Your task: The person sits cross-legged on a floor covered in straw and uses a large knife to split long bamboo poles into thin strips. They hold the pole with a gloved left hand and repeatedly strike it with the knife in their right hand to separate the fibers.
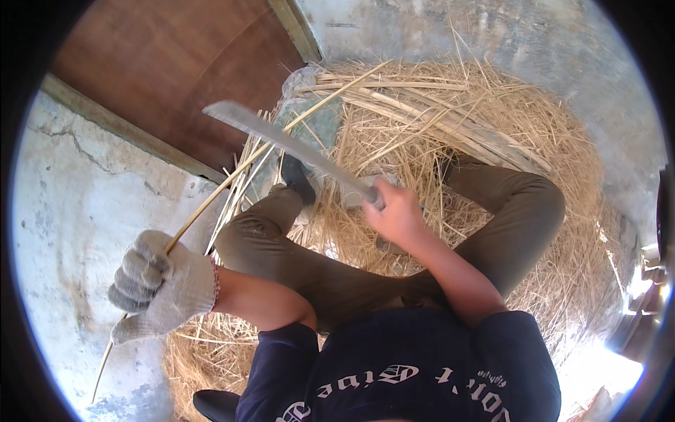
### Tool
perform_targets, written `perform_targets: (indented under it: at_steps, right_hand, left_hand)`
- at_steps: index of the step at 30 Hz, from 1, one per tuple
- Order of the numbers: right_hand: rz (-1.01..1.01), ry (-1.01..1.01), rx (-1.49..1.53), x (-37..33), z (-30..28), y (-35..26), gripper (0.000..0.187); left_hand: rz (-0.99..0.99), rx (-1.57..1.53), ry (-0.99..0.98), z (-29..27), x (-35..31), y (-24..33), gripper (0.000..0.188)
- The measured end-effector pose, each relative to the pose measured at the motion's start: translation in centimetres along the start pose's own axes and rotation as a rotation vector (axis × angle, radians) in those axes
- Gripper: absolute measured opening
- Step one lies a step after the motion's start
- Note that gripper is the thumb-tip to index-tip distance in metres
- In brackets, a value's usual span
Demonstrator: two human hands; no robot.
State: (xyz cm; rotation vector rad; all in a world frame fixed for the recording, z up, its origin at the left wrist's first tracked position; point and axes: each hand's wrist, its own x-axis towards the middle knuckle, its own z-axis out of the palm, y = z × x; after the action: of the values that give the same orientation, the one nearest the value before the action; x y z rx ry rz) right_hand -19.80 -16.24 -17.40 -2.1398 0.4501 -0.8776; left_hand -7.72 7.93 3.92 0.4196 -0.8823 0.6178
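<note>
My left hand [158,281], in a pale knitted work glove, is closed around a long thin bamboo strip [232,177]. The strip slants from the lower left up past the blade toward the pile at the back. My bare right hand [397,211] grips the handle of a machete [295,149], its long grey blade pointing to the upper left and slightly blurred. In this view the blade crosses over the strip; whether they touch I cannot tell. The strip's far end lies over the straw heap.
A heap of straw-like shavings [562,141] surrounds my bent legs [506,200]. Several split bamboo lengths [457,126] lie on it at the back. More thin strips [242,193] stand by my left foot. A brown door panel [176,77] and worn plaster walls [77,211] border the space.
</note>
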Motion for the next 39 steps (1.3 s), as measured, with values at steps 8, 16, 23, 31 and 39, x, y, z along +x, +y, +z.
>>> perform_targets:
  at_steps: [8,16,23,31,39]
  right_hand:
    - [0.499,0.03,-0.017,2.6,-2.7,5.3,0.026]
    - [-0.065,-0.178,-0.133,0.1,-1.6,-0.9,0.026]
    - [0.454,-0.206,-0.005,1.3,-2.5,3.4,0.021]
    - [-0.032,-0.251,-0.058,-0.5,-1.4,-1.5,0.02]
    - [0.585,-0.208,0.076,1.2,-0.7,4.9,0.017]
  left_hand:
    - [0.058,0.036,-0.028,0.0,0.3,2.5,0.062]
    - [0.029,0.049,-0.013,-0.5,-0.3,1.3,0.062]
    - [0.059,0.049,-0.047,-0.2,0.8,3.9,0.062]
    - [0.056,0.083,-0.041,-0.5,0.6,3.5,0.062]
    - [0.065,0.097,-0.072,0.2,0.6,5.1,0.062]
